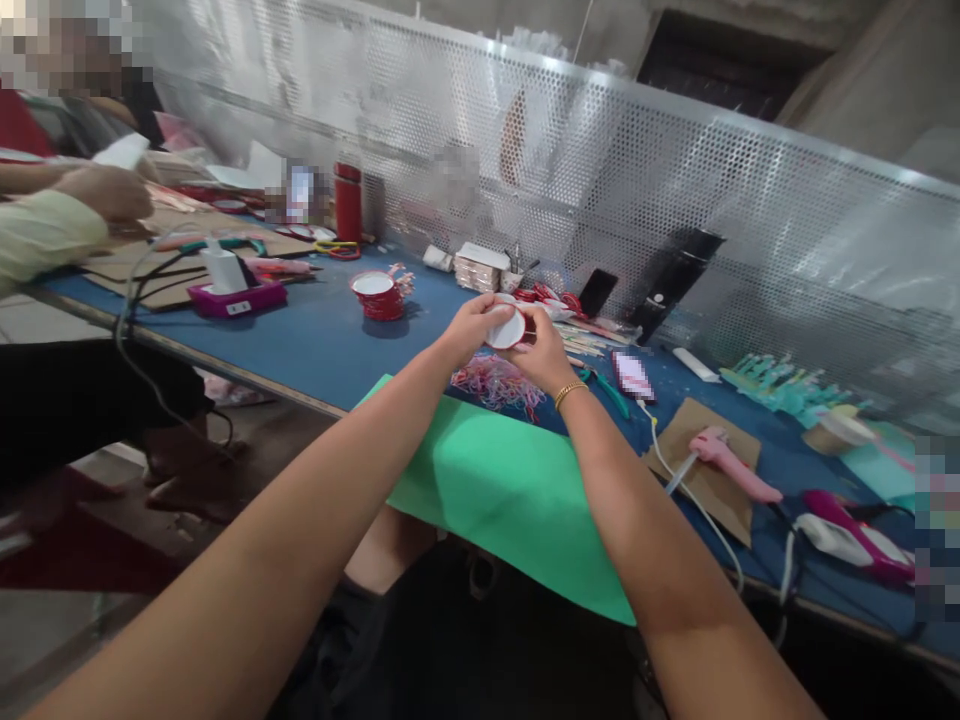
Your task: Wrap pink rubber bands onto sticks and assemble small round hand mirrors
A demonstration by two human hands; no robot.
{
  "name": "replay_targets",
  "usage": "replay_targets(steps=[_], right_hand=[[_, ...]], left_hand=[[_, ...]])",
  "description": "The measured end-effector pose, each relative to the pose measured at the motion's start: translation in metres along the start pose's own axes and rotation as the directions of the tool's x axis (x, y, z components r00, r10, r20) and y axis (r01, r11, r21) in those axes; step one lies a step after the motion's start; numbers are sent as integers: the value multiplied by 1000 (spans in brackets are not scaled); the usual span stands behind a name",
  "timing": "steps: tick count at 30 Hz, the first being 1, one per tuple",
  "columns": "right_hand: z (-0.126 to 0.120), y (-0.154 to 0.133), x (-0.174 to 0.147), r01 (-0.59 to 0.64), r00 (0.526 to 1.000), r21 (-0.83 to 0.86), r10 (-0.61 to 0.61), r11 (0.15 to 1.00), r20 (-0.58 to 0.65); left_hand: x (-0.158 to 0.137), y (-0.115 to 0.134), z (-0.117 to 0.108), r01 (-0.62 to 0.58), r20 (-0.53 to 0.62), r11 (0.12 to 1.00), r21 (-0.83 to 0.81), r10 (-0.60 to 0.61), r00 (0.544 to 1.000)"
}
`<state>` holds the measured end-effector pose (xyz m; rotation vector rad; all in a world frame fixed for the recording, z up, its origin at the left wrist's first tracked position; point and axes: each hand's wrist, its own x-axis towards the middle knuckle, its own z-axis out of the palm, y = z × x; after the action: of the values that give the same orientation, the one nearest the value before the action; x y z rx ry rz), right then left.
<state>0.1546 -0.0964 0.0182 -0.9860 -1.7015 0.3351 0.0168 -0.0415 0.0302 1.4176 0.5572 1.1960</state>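
Over the blue table, both of my hands grip a round white piece with a red rim (506,328). My left hand (474,325) closes on its left edge, thumb on the white face. Fingers of my right hand (545,350) are bent around its right side; how many pieces are stacked there I cannot tell. Just below the hands lies a tangle of pink and purple strings (499,385). To the left stands a stack of similar red-rimmed round pieces (377,295), with pale strings at its side.
A green sheet (502,480) hangs over the front edge. On the right are a phone (634,376), green-handled pliers (611,393), a pink glue gun (731,465) on cardboard and a black bottle (675,280). A purple power strip (238,298) and a co-worker's hand (109,195) are left.
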Motion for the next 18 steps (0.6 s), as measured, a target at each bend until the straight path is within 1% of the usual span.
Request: replay_targets(steps=[3,5,7,9,10,11,12,14,18], right_hand=[[3,6,3,-118,992,230,125,966,-16],[3,10,3,-226,965,368,259,902,-40],[0,13,2,-335,905,491,419,804,-69],[-5,15,0,-410,821,578,562,706,-104],[-8,15,-1,-429,783,601,609,674,-124],[-10,15,-2,-439,760,609,634,661,-140],[-12,14,-2,-441,755,606,639,662,-149],[-15,11,-3,-435,773,575,615,693,-156],[-10,2,-4,-403,855,449,503,797,-126]], left_hand=[[4,0,-1,-8,-4,999,-32,8,1000],[5,-1,-1,-14,6,999,-47,14,1000],[4,0,-1,-29,8,998,-54,29,1000],[4,1,-1,-46,-12,997,-55,46,999],[3,1,-1,-52,-30,997,-54,51,998],[3,2,-1,-56,-46,997,-52,54,997],[2,2,0,-60,-59,997,-46,57,997],[1,2,0,-65,-66,998,-15,64,996],[0,-2,0,-96,-55,990,103,102,993]])
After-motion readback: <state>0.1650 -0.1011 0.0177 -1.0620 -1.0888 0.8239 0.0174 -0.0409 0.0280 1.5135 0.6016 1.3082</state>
